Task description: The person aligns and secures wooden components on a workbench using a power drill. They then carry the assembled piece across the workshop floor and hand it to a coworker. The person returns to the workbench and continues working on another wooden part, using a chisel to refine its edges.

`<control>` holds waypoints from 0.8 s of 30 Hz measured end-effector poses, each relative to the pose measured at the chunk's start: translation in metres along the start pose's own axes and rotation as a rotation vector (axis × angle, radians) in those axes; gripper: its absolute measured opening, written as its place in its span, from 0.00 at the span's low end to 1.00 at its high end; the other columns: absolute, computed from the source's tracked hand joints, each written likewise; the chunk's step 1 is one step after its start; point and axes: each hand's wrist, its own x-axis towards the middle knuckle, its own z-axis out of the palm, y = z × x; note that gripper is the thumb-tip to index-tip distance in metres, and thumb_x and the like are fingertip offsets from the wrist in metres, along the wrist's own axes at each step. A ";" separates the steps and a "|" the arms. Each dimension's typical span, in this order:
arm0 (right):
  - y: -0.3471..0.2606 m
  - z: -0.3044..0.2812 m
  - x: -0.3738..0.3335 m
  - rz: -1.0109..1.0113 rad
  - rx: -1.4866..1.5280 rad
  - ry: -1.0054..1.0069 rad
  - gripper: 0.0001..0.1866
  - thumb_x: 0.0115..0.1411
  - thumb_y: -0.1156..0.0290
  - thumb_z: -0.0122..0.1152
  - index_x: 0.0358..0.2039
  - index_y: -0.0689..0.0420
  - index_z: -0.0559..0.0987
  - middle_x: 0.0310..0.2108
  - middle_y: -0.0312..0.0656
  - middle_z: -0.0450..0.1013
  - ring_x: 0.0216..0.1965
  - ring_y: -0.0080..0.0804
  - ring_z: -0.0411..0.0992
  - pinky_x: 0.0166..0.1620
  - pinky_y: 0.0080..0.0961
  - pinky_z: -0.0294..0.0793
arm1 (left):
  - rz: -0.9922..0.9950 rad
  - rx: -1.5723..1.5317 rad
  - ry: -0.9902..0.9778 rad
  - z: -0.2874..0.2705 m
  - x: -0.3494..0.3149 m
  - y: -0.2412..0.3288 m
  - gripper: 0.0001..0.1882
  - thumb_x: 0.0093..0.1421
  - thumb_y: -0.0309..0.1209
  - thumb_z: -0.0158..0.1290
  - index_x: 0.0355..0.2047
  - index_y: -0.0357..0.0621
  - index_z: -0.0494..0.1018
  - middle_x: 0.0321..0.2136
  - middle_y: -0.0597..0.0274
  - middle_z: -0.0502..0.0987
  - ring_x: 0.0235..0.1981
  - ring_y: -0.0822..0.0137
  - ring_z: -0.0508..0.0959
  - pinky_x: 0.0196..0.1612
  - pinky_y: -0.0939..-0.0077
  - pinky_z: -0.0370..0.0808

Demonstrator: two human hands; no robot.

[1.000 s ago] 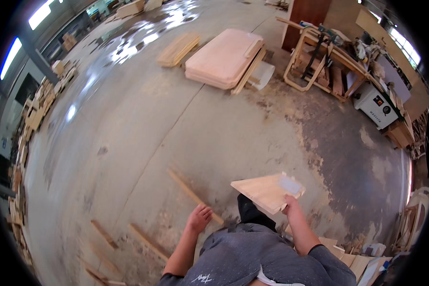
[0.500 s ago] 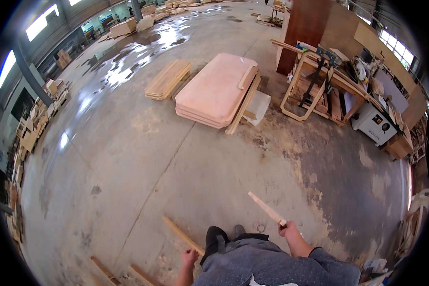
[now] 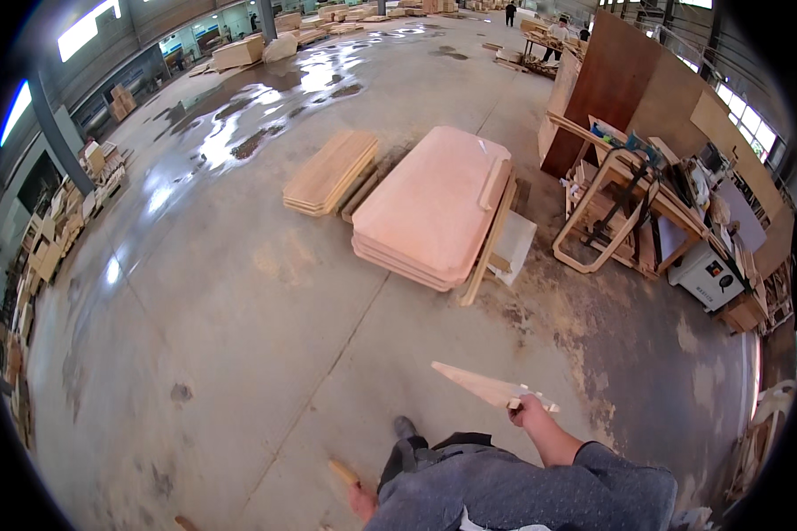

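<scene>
Head view: our right hand (image 3: 530, 413) grasps one wooden board (image 3: 483, 384), pale and narrowing leftward, above the floor (image 3: 239, 354), short of one pink stack's (image 3: 434, 203) near edge; our left hand (image 3: 361, 503) overlaps one strip (image 3: 340, 471), but we cannot tell whether its fingers grip.

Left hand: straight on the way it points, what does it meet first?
Probably the wooden strip, just ahead of the left hand in the picture; depth and contact are unclear.
</scene>
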 end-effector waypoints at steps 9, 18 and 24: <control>0.026 0.258 -0.049 0.036 -0.025 -0.237 0.12 0.68 0.66 0.50 0.50 0.53 0.72 0.40 0.37 0.78 0.36 0.36 0.80 0.32 0.34 0.83 | -0.106 0.230 -0.141 0.021 0.164 -0.006 0.17 0.59 0.47 0.52 0.43 0.52 0.74 0.38 0.47 0.76 0.39 0.44 0.77 0.41 0.48 0.73; 0.065 0.545 -0.036 0.128 -0.200 -0.160 0.09 0.69 0.64 0.51 0.39 0.55 0.75 0.30 0.37 0.77 0.25 0.34 0.78 0.24 0.30 0.80 | -0.312 0.062 -0.128 -0.081 0.380 0.116 0.17 0.54 0.28 0.51 0.45 0.35 0.74 0.39 0.38 0.79 0.43 0.41 0.78 0.45 0.55 0.75; 0.087 0.740 -0.072 0.074 -0.320 -0.144 0.08 0.68 0.66 0.53 0.38 0.56 0.76 0.31 0.38 0.79 0.27 0.34 0.79 0.26 0.30 0.82 | -0.529 0.070 -0.248 -0.070 0.467 0.123 0.11 0.51 0.31 0.54 0.30 0.36 0.79 0.30 0.40 0.81 0.35 0.41 0.81 0.39 0.52 0.77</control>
